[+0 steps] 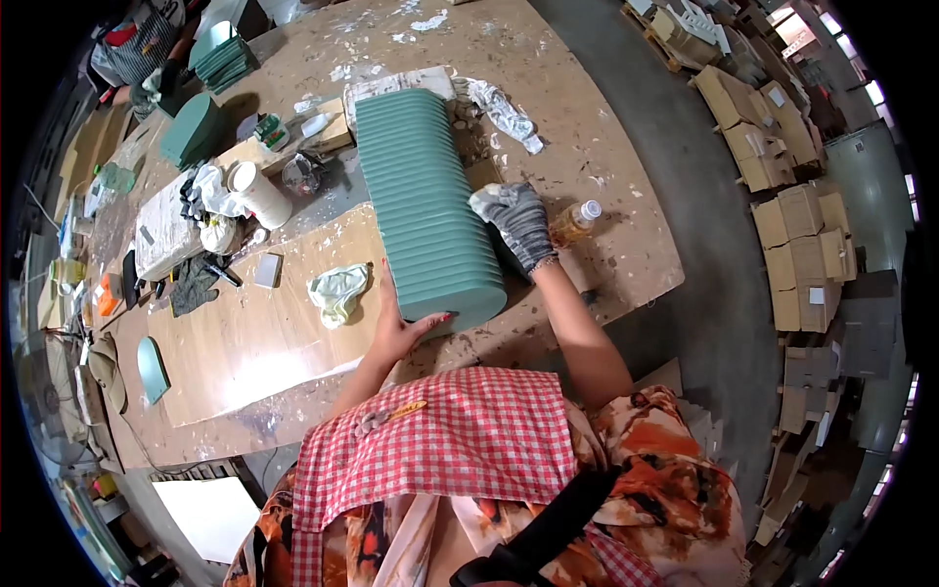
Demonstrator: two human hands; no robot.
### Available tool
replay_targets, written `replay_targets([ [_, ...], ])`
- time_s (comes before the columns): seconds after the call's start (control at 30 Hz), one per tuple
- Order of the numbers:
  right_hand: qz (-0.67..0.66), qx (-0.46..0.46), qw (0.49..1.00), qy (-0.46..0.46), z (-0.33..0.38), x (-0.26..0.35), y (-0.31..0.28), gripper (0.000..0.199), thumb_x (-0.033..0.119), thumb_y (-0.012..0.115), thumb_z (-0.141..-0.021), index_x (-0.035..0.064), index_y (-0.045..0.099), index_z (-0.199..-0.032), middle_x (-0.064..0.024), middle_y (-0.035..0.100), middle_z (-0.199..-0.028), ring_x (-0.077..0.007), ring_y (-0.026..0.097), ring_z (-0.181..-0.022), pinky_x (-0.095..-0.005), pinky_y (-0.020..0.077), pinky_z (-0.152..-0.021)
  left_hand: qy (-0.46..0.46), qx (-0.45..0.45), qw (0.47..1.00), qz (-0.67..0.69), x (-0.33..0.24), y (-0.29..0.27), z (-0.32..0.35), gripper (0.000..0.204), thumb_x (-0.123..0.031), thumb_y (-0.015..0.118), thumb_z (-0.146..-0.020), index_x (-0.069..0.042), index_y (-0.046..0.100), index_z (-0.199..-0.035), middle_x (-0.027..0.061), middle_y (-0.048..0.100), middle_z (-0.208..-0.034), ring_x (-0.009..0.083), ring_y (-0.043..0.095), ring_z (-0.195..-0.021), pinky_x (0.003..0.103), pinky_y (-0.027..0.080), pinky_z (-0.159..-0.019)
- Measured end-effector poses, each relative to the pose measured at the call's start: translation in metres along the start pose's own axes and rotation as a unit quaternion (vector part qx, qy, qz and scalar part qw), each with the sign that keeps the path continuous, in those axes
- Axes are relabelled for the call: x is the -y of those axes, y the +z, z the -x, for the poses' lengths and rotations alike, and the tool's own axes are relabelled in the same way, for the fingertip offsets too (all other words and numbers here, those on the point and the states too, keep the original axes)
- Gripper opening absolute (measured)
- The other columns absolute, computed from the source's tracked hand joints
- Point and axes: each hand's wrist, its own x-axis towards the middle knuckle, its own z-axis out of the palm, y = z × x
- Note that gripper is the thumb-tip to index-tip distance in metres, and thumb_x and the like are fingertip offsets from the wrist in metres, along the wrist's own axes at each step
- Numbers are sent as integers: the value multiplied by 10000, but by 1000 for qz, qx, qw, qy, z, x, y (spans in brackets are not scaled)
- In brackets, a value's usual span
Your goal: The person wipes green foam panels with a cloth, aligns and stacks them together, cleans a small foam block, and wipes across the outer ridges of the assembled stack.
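Note:
A long row of green boards with rounded ends (pixel 416 196), packed face to face, lies on the worktable (pixel 587 147) in front of me. My left hand (pixel 396 328) is bare and grips its near left corner, fingers along the side and thumb over the near end. On the other side, my right hand (pixel 518 220) wears a grey knitted glove. Its fingers are closed round a pale wad that looks like a cloth (pixel 484 202), pressed to the boards' right side. Part of that wad is hidden by the glove.
A capped bottle of amber liquid (pixel 575 223) stands right of my glove. Left of the boards are a crumpled cloth (pixel 338 295), a white cup (pixel 258 194) and a grey glove (pixel 194 286). More green pieces (pixel 192 132) lie farther off. Cardboard boxes (pixel 797 230) line the right.

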Motion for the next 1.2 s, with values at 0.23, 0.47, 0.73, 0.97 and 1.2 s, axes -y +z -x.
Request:
replay_targets([
  [0.23,344,-1,917,-201,-20,-4,51,308,236,718,-730,-18,649,-891,-222,617,-884,-360,599,-853,-416,488,-815,-10,9,1000,9,13,4,-1,1194,-258,840,-701,47,-14,-1478,262,176,-1508,359,228,-1396,404,229,-1132],
  [0.47,363,92,911,-174,2,47,118,390,268,713,-728,9,641,-1011,-242,623,-1039,-366,599,-984,-394,474,-939,-27,9,999,22,18,7,-1,1190,-275,844,-695,48,8,-1477,252,194,-1499,354,260,-1379,401,239,-1125],
  [0.73,316,88,929,-169,4,48,131,327,208,729,-726,8,648,-973,-223,618,-995,-358,600,-927,-384,472,-927,-6,-1,1000,15,18,5,-1,1173,-270,842,-697,52,26,-1476,247,198,-1497,340,259,-1383,390,241,-1126],
  [0.97,172,0,977,-124,-8,19,58,223,204,702,-728,42,654,-873,-188,640,-837,-331,625,-862,-424,464,-900,4,-6,1000,-10,8,3,-2,1190,-220,840,-702,39,-21,-1482,255,197,-1497,345,269,-1381,397,255,-1123],
  [1.2,483,25,838,-253,-17,3,22,145,119,707,-738,29,607,-793,-130,623,-783,-257,607,-768,-379,490,-736,15,1,999,-29,10,3,0,1220,-226,843,-699,29,-58,-1482,263,166,-1513,354,241,-1396,402,246,-1127],
])
